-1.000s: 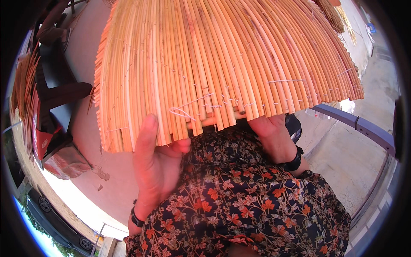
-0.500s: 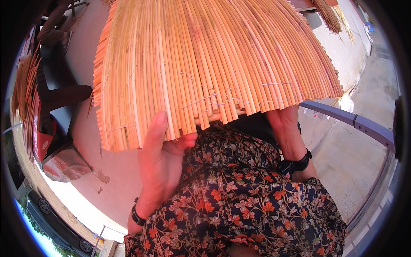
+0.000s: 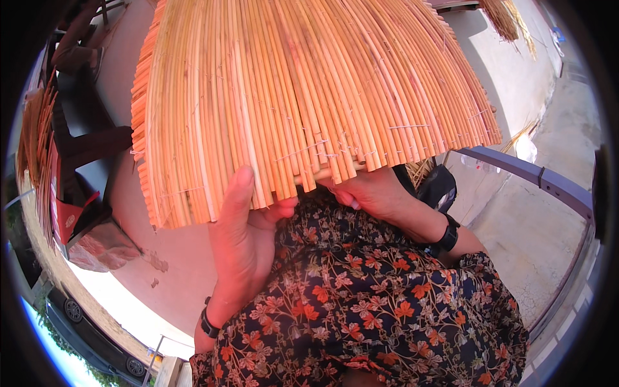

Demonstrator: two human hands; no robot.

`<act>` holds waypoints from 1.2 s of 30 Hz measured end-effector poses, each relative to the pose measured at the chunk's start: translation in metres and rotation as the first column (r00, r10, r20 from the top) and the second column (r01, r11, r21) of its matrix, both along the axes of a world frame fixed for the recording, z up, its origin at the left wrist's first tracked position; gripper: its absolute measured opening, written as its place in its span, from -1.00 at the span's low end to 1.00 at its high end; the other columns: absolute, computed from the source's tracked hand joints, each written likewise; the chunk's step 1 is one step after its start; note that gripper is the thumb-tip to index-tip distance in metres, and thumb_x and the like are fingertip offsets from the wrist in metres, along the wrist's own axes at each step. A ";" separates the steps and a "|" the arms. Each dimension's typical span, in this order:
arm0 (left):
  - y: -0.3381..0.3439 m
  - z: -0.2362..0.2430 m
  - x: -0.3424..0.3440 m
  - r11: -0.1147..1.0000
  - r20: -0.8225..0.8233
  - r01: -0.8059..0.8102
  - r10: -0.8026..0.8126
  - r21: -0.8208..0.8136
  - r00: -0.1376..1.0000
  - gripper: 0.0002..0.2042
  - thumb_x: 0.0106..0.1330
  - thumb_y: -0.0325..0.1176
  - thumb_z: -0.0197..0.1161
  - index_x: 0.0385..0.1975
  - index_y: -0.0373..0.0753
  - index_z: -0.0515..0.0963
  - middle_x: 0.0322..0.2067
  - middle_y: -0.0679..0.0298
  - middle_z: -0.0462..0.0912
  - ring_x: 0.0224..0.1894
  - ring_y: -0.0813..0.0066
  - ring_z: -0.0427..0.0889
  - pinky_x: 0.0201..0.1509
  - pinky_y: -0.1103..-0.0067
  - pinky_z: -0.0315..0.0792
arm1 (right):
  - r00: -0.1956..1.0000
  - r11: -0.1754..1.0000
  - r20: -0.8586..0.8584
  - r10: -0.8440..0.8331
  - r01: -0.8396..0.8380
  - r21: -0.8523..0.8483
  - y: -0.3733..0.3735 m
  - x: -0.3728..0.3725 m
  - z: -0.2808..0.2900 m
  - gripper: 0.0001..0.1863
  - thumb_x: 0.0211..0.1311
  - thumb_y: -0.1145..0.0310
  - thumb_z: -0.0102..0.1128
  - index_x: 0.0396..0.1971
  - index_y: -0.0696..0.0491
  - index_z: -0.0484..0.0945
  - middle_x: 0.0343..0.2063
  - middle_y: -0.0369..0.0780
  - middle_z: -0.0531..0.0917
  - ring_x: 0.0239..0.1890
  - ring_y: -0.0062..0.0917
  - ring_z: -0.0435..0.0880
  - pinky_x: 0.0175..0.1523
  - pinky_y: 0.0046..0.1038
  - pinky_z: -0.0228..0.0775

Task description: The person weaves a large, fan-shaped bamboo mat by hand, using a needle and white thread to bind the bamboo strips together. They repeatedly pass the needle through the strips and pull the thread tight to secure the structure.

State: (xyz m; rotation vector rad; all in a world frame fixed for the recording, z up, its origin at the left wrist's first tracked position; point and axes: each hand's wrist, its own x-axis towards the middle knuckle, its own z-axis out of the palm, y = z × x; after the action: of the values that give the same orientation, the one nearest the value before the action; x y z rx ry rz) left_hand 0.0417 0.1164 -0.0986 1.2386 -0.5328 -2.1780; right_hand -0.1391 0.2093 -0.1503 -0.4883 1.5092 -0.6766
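Note:
A wide mat of straw-coloured reed stalks (image 3: 309,84), stitched side by side with pale thread, spreads before me with its uneven near edge toward my body. My left hand (image 3: 242,222) grips that edge, thumb on top and fingers curled underneath. Under the edge, a crosswise stalk (image 3: 324,173) shows where several reeds end short. My right hand (image 3: 377,193) is just below this spot, its fingers bent and closed together; the mat covers part of them, and what they hold is hidden.
Left of the mat stands a dark bench-like frame (image 3: 97,145), with a bundle of dry reeds (image 3: 37,135) beside it. A purple-grey metal bar (image 3: 529,171) curves along the right. More straw (image 3: 500,19) lies at the far right. A dark car (image 3: 90,329) is beyond, lower left.
My right hand has moved left beneath the mat's near edge, toward the middle, and shows more of itself. The mat has shifted slightly left; my left hand keeps its grip.

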 end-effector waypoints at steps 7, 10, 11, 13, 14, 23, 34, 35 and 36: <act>-0.002 0.003 -0.003 1.000 0.016 -0.001 0.001 -0.003 1.000 -0.68 0.40 -0.19 0.12 -0.05 -0.34 0.47 -0.30 0.18 0.66 -0.36 0.45 0.63 -0.27 0.58 0.54 | 0.919 0.978 0.354 -0.173 0.202 -0.046 0.006 0.002 -0.014 -0.58 0.22 0.12 0.25 -0.75 0.04 0.51 -0.72 -0.41 0.48 -0.59 -0.76 0.40 -0.43 -0.64 0.21; -0.002 0.006 -0.005 1.000 0.015 -0.001 0.001 -0.003 1.000 -0.69 0.41 -0.20 0.11 -0.06 -0.34 0.47 -0.31 0.18 0.66 -0.37 0.47 0.62 -0.28 0.59 0.53 | 0.906 0.978 0.388 -0.170 0.202 -0.043 0.005 0.000 -0.013 -0.57 0.22 0.15 0.26 -0.78 0.03 0.48 -0.73 -0.42 0.45 -0.60 -0.76 0.37 -0.44 -0.64 0.17; -0.003 0.005 -0.004 1.000 0.016 0.001 -0.001 -0.003 1.000 -0.69 0.41 -0.20 0.11 -0.07 -0.34 0.47 -0.31 0.18 0.66 -0.37 0.47 0.62 -0.28 0.59 0.53 | 0.907 0.980 0.385 -0.170 0.197 -0.031 0.005 0.000 -0.011 -0.57 0.22 0.16 0.26 -0.79 0.03 0.47 -0.74 -0.42 0.44 -0.60 -0.77 0.36 -0.44 -0.64 0.16; -0.003 0.006 -0.004 1.000 0.025 0.003 -0.003 -0.003 1.000 -0.69 0.41 -0.19 0.11 -0.08 -0.34 0.47 -0.31 0.18 0.66 -0.38 0.47 0.62 -0.29 0.59 0.54 | 0.920 0.984 0.352 -0.173 0.179 0.014 0.003 0.000 -0.006 -0.57 0.23 0.19 0.26 -0.80 0.02 0.45 -0.74 -0.42 0.43 -0.60 -0.77 0.36 -0.43 -0.64 0.15; -0.003 0.006 -0.005 1.000 0.033 0.003 -0.003 -0.003 0.999 -0.69 0.41 -0.19 0.11 -0.08 -0.34 0.48 -0.32 0.18 0.65 -0.38 0.47 0.62 -0.29 0.59 0.54 | 0.924 0.985 0.340 -0.172 0.172 0.030 0.003 0.000 -0.005 -0.57 0.23 0.20 0.26 -0.80 0.02 0.45 -0.74 -0.42 0.42 -0.60 -0.77 0.35 -0.43 -0.64 0.15; -0.004 0.009 -0.005 1.000 -0.009 0.002 -0.002 0.010 1.000 -0.68 0.42 -0.18 0.10 -0.06 -0.33 0.47 -0.31 0.19 0.65 -0.37 0.47 0.61 -0.29 0.59 0.54 | 0.877 0.976 0.455 -0.155 0.207 -0.067 0.000 0.004 -0.020 -0.68 0.22 0.33 0.22 -0.72 0.06 0.48 -0.68 -0.40 0.47 -0.56 -0.78 0.38 -0.41 -0.66 0.17; -0.001 0.012 -0.010 0.999 -0.015 -0.007 0.008 0.049 1.000 -0.65 0.38 -0.20 0.18 0.05 -0.26 0.42 -0.27 0.25 0.65 -0.41 0.53 0.60 -0.38 0.65 0.50 | 0.731 0.892 0.642 -0.229 0.422 -0.163 -0.008 0.015 -0.010 -0.82 0.20 0.52 0.12 -0.61 0.11 0.48 -0.66 -0.37 0.46 -0.58 -0.74 0.38 -0.46 -0.64 0.15; -0.001 0.012 -0.010 0.999 -0.006 -0.009 0.009 0.051 1.000 -0.65 0.38 -0.20 0.18 0.04 -0.26 0.42 -0.26 0.25 0.65 -0.40 0.53 0.60 -0.38 0.65 0.50 | 0.733 0.891 0.641 -0.227 0.422 -0.167 -0.009 0.015 -0.008 -0.83 0.20 0.53 0.11 -0.60 0.11 0.48 -0.67 -0.36 0.45 -0.58 -0.73 0.37 -0.47 -0.64 0.14; -0.001 0.012 -0.010 0.998 0.002 -0.011 0.011 0.054 1.000 -0.65 0.38 -0.19 0.18 0.04 -0.25 0.42 -0.26 0.25 0.65 -0.40 0.53 0.60 -0.38 0.65 0.50 | 0.758 0.902 0.610 -0.231 0.402 -0.158 -0.009 0.014 -0.006 -0.83 0.20 0.53 0.11 -0.59 0.11 0.47 -0.68 -0.36 0.44 -0.59 -0.72 0.36 -0.47 -0.64 0.14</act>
State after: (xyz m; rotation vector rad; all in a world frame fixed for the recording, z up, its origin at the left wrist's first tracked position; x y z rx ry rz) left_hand 0.0313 0.1158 -0.0867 1.2689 -0.4698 -2.1954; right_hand -0.1251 0.2002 -0.1567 -0.1926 0.9133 -1.2053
